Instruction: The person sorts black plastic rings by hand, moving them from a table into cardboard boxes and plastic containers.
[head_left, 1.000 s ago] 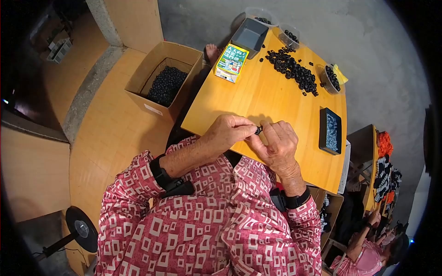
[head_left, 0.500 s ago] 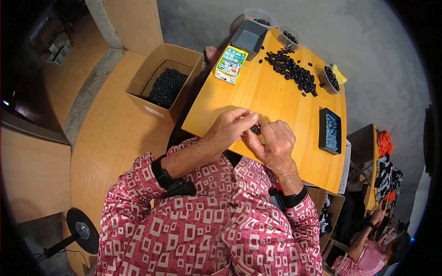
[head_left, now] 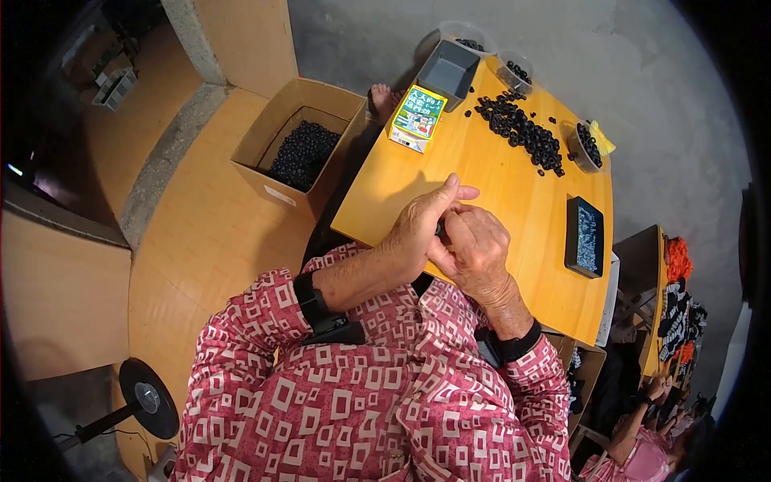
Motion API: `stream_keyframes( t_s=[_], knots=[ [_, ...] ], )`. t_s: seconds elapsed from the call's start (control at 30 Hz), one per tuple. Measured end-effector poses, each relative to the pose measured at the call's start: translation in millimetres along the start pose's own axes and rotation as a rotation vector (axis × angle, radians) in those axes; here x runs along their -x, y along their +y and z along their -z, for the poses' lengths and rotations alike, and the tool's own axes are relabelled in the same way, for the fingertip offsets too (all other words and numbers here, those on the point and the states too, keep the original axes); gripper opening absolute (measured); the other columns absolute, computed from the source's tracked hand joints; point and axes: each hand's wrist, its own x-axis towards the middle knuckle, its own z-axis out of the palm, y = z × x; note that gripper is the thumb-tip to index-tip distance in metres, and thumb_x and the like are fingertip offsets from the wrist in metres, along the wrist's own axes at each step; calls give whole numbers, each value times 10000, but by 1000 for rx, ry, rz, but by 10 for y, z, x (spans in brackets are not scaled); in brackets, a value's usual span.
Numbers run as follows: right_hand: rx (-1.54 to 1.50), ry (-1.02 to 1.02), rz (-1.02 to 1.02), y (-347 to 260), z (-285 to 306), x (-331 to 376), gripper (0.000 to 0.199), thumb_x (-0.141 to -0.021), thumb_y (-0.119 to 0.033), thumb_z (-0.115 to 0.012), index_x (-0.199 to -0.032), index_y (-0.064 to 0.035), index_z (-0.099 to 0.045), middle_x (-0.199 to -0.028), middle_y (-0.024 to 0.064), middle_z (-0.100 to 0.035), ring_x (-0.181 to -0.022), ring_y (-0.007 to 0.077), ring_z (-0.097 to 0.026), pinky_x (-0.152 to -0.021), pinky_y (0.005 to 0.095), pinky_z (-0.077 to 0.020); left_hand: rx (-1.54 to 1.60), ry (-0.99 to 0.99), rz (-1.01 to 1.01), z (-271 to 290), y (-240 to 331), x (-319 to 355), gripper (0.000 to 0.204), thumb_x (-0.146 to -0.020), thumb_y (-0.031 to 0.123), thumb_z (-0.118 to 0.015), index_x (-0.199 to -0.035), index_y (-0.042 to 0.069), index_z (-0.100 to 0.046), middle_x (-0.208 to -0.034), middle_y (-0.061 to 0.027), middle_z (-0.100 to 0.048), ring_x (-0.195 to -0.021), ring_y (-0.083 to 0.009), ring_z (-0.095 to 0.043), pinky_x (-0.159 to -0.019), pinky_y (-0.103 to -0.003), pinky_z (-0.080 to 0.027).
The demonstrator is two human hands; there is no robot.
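Over the near edge of the yellow table point(head_left: 385, 193), my two hands meet. My right hand point(head_left: 475, 241) is closed, its fingers curled around a small black round part point(head_left: 440, 228) that shows only as a dark sliver between the hands. Against it leans my left hand point(head_left: 422, 221), thumb raised and fingers stretched out past the right knuckles. Most of the part is hidden by my fingers. Farther up the table lies a loose pile of black ring-shaped parts point(head_left: 522, 132). A black tray point(head_left: 585, 237) of small, shiny pale pieces sits to the right.
At the table's far end stand a grey bin point(head_left: 448, 72), a green and yellow box point(head_left: 418, 116) and clear tubs point(head_left: 514, 71) holding black parts. A cardboard box point(head_left: 301, 149) of black pieces is at left. Another person point(head_left: 638, 450) sits at lower right.
My left hand has gone from a fingertip pinch at the black part to thumb raised and fingers extended over the right hand. The view has shifted slightly.
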Motion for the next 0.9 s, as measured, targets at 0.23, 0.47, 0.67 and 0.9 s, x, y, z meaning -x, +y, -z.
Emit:
stream_keyframes(
  t_s=[0.23,0.47,0.67,0.9],
  knots=[
    [-31,-34,-19,-11,-43,57,266,-678,-185,-763,-775,-10,-589,-679,117,-560,-657,287,-595,-617,387,-495,134,82,83,-59,-51,2,564,-1037,437,-317,-1192,-46,-565,-1145,-129,-585,-1121,-200,-537,-1030,-327,-390],
    [-20,-8,-24,10,17,36,247,-695,-174,-765,-788,-18,-597,-674,106,-563,-628,268,-586,-602,376,-487,137,36,70,-78,35,32,550,-1034,435,-329,-1214,-35,-551,-1129,-122,-593,-1100,-197,-550,-1028,-313,-386],
    [154,26,-125,96,239,56,275,-736,-198,-766,-873,-4,-626,-681,91,-578,-587,244,-562,-566,351,-464,-68,73,95,57,174,112,407,-1002,379,-462,-1161,20,-570,-1059,-81,-599,-1023,-146,-573,-945,-309,-456],
    [221,-23,-51,88,306,88,325,-706,-136,-781,-950,27,-641,-697,94,-574,-614,241,-560,-569,345,-451,-107,-15,192,81,141,101,316,-921,246,-640,-1108,-8,-617,-1059,-75,-622,-1002,-137,-599,-909,-290,-501]
  ],
)
